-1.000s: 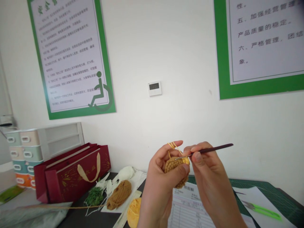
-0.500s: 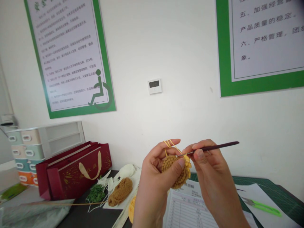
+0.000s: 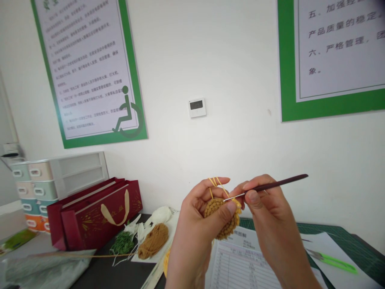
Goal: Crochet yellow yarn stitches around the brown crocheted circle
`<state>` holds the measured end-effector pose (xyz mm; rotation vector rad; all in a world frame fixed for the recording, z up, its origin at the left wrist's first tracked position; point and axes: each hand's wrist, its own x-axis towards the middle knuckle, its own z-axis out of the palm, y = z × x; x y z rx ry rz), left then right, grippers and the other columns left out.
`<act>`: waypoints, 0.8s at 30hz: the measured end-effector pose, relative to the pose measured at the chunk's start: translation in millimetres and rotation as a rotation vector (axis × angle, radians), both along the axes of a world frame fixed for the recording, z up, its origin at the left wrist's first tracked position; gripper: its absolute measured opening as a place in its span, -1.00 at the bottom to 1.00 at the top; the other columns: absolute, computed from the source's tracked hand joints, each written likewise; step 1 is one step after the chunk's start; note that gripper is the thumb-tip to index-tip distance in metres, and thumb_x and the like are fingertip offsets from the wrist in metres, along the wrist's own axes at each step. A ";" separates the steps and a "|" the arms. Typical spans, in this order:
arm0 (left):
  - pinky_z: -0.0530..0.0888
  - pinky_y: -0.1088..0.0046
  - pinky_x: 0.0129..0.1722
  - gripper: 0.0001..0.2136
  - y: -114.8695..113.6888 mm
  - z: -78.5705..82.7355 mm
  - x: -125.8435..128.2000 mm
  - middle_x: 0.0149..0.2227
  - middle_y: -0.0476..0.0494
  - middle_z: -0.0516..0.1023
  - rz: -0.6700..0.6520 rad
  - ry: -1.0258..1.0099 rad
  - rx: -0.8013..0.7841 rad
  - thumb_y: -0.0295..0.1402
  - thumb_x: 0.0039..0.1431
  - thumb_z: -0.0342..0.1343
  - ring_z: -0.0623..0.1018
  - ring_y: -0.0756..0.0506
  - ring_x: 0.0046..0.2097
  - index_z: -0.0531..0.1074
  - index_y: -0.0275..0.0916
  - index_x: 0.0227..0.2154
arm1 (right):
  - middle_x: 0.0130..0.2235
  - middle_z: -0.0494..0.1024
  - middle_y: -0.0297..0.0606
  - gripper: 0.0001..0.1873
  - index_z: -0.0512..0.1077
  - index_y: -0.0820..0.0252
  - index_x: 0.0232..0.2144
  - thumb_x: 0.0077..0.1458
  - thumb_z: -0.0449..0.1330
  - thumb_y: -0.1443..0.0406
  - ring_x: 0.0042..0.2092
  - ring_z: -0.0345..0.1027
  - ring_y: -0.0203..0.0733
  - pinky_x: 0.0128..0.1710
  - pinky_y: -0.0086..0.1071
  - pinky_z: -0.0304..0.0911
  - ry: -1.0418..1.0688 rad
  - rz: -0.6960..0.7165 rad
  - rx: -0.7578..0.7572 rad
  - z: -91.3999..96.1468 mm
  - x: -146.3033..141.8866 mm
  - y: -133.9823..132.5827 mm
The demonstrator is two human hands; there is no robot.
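Note:
My left hand (image 3: 200, 224) pinches a round crochet piece (image 3: 214, 206), brown with a yellow edge on its right side. Yellow yarn (image 3: 214, 182) loops around the raised left index finger and runs down to the piece. Between the thumb and fingers of my right hand (image 3: 267, 216) is a crochet hook (image 3: 278, 184) with a dark handle. Its thin metal tip lies at the top edge of the piece, close to the left thumb. The left palm and fingers hide part of the piece.
Behind the left hand lie a brown yarn ball (image 3: 154, 241), green yarn (image 3: 122, 243) and white yarn (image 3: 161, 215). A dark red gift bag (image 3: 99, 220) and drawer boxes (image 3: 36, 192) stand left. Printed sheets (image 3: 237, 265), a cutting mat (image 3: 337, 237) and green-handled scissors (image 3: 337, 263) lie below and right.
The hook's handle end has shifted slightly right and up, and more of its metal shaft shows. My left hand keeps its grip on the crochet piece. The view has moved a little.

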<state>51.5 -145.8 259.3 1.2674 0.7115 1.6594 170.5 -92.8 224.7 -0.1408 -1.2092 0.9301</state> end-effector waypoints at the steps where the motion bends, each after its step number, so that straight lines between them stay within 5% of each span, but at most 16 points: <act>1: 0.46 0.47 -0.28 -0.61 0.2 -0.2 0.4 -0.31 -0.08 0.58 0.003 0.004 -0.003 -0.40 -0.01 0.47 0.56 -0.03 -0.30 0.59 -0.21 -0.08 | -0.30 0.64 -0.40 -0.93 0.47 0.01 -0.25 0.30 0.26 0.19 -0.24 0.50 -0.38 -0.22 -0.56 0.41 -0.003 -0.006 0.011 0.1 -0.4 -0.7; 11: 0.37 0.55 -0.43 -0.61 -4.2 2.9 7.7 -0.37 -0.03 0.55 0.111 0.051 -0.001 -0.43 -0.02 0.45 0.48 0.04 -0.42 0.56 -0.23 -0.08 | -0.27 0.61 -0.39 -0.98 0.48 0.00 -0.22 0.31 0.25 0.23 -0.18 0.53 -0.35 -0.15 -0.51 0.44 -0.052 -0.120 0.123 0.6 -2.7 -0.7; 24: 0.46 0.42 -0.23 -0.61 -1.9 0.0 -1.8 -0.33 -0.04 0.55 -0.048 0.011 -0.013 -0.45 -0.01 0.46 0.59 -0.05 -0.28 0.59 -0.16 -0.08 | -0.35 0.57 -0.36 -0.76 0.41 0.04 -0.30 0.22 0.31 0.06 -0.32 0.41 -0.27 -0.30 -0.39 0.32 0.087 0.176 -0.169 4.2 -5.1 -4.6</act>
